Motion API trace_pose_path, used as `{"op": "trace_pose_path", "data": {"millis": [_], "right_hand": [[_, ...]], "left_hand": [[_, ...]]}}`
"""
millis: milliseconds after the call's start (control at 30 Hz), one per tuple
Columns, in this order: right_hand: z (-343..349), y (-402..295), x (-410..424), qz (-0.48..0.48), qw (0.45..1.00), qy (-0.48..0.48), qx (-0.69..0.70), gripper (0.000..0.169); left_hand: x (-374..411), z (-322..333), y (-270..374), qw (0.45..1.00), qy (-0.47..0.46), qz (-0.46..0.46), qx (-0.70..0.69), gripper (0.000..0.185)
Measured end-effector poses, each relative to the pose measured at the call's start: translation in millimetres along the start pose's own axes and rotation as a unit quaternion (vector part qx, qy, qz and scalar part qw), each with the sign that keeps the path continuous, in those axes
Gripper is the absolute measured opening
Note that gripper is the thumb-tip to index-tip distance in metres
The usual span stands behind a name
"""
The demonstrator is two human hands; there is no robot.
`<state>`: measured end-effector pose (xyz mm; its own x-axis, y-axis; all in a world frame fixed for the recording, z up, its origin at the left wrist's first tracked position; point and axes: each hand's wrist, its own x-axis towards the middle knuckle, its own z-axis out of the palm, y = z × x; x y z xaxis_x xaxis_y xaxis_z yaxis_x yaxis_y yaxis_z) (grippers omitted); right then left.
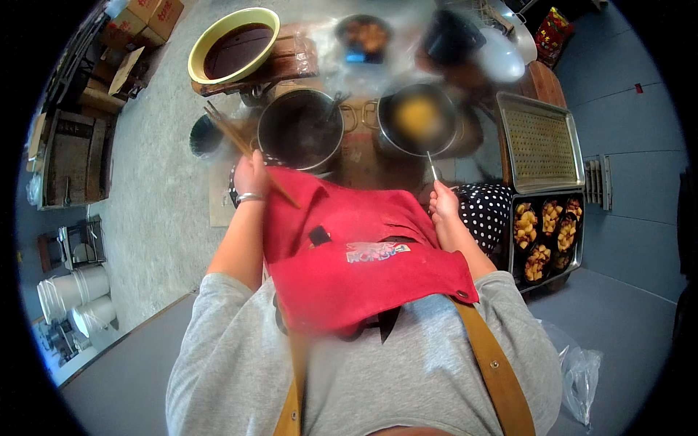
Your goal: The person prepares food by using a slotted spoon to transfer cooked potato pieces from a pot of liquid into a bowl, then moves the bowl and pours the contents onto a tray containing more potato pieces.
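Observation:
Long wooden chopsticks are held in my left hand, their tips up and left beside a metal pot with dark contents. A thin metal handle is gripped in my right hand; its far end reaches the near rim of a second pot. Inside that pot lies a blurred yellow-orange mass; whether the handle's tool touches it, I cannot tell. A red apron spreads between my forearms.
A yellow-rimmed basin of dark liquid stands on a wooden stool. At right, a perforated metal tray adjoins a tray of food portions in dark cups. A blurred dark bowl of brown pieces stands beyond the pots.

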<state>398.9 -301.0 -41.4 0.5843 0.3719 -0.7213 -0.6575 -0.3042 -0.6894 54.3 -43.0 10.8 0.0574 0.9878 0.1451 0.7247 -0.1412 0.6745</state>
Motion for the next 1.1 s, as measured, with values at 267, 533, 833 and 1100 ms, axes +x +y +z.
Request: {"op": "trace_pose_path", "data": {"millis": [267,533,833,1100], "right_hand": [[-3,-23,-13,-0.083,0.994,-0.050,0.051,0.018],[-5,-11,-6,-0.020,1.000,-0.004,-0.008,0.019],[4,-17,-18,-0.066,0.995,-0.049,0.056,0.014],[-5,-9,-7,-0.001,1.000,0.005,-0.031,0.016]], "left_hand": [[-1,-3,-3,0.999,-0.022,-0.026,-0.002,0.042],[0,-1,-5,1.000,-0.006,-0.012,-0.011,0.040],[0,-4,-1,1.000,-0.003,-0.010,-0.020,0.041],[2,-3,-4,0.999,-0.014,-0.038,-0.009,0.043]]}}
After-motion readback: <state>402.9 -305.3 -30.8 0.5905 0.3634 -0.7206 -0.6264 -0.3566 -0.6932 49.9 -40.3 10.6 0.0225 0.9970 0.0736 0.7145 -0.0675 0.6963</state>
